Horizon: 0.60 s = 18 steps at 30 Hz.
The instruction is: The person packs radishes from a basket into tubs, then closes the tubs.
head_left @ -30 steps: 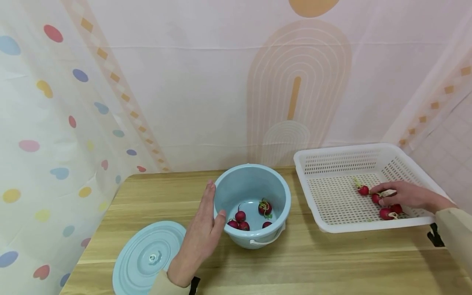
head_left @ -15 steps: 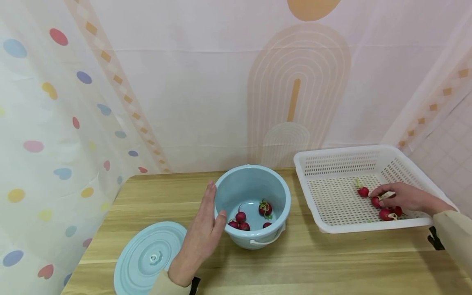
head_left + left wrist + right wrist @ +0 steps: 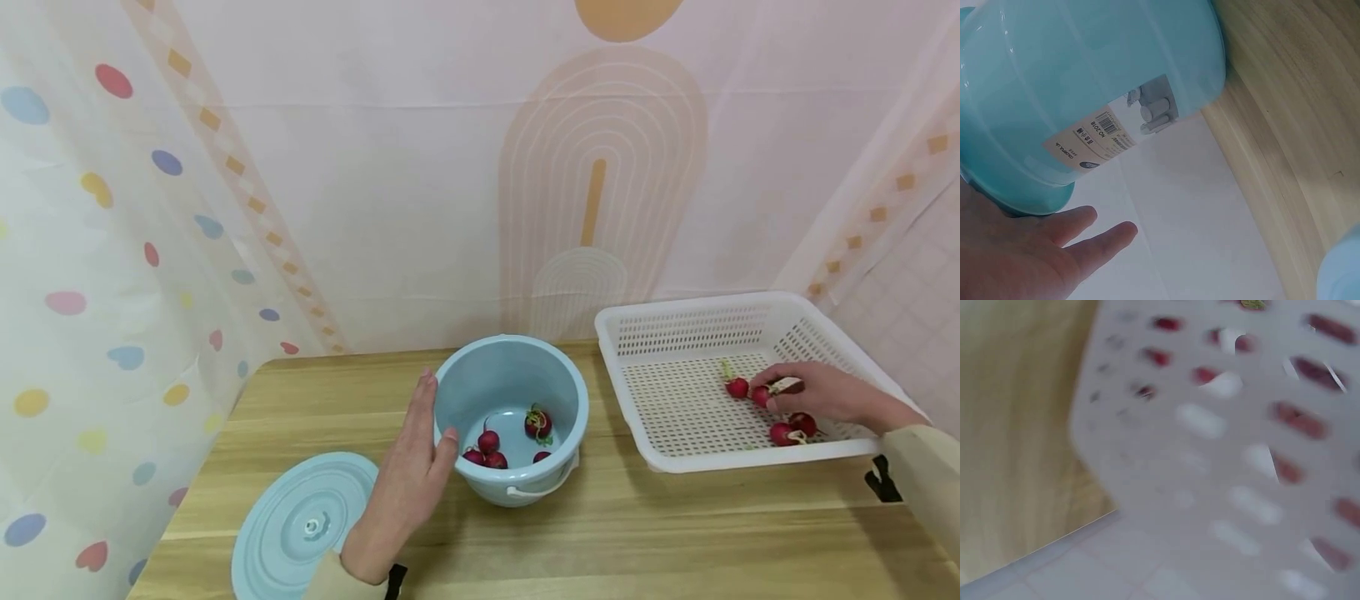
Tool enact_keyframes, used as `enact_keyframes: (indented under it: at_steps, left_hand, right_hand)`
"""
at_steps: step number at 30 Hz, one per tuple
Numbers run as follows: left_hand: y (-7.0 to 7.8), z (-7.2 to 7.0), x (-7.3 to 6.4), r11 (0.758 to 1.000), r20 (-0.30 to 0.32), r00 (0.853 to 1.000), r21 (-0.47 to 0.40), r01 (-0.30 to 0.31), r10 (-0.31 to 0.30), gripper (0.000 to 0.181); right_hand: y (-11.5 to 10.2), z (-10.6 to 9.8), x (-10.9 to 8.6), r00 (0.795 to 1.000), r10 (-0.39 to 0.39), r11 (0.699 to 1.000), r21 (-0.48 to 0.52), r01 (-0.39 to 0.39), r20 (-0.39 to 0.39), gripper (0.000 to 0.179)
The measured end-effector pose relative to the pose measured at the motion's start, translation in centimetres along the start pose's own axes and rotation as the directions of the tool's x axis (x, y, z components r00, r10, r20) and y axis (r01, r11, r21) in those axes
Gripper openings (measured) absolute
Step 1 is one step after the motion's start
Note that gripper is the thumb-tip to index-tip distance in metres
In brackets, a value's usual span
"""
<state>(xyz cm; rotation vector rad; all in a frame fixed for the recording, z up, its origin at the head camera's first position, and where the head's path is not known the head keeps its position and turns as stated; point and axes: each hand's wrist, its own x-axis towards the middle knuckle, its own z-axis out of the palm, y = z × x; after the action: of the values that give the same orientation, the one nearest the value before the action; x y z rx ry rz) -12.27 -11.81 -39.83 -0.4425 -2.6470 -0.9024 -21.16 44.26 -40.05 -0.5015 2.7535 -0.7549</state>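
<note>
My left hand [image 3: 405,475] rests with straight fingers against the left rim of a light blue bucket [image 3: 502,375]. In the left wrist view, that bucket [image 3: 1091,69] shows a printed label on its side. Several red radishes [image 3: 489,441] lie inside it. Over a white perforated basket [image 3: 667,408] on the right, my right hand [image 3: 821,393] pinches a radish [image 3: 761,396] between thumb and fingers. Another radish [image 3: 737,387] lies just left of it, and two more [image 3: 782,433] sit below the hand. Basket slots [image 3: 1300,420] mostly hide that hand in the right wrist view.
A round light blue lid [image 3: 300,525] lies on the wooden table [image 3: 600,542] at the left, partly behind the left forearm. A patterned curtain [image 3: 405,208] hangs behind the table. The bucket's white handle [image 3: 543,487] hangs down at its front.
My right hand has closed its fingers on the radish and shifted it slightly up and left, away from the two below. My left hand stays at the bucket.
</note>
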Motion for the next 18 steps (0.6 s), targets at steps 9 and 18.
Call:
enact_keyframes:
  at_steps: [9,18]
  left_hand:
    - [0.2,-0.2,-0.2,1.0,-0.016,1.0,0.005,-0.01,0.01,0.069]
    - [0.9,-0.5,-0.2,1.0,-0.007,1.0,0.018,0.001,-0.001,0.07]
  right_hand:
    - [-2.5,-0.9,-0.8,0.993,-0.046,0.996,0.066,0.053,-0.106,0.031]
    - [-4.9,-0.8,-2.4,0.976,-0.075,0.99,0.104,0.098,-0.205,0.032]
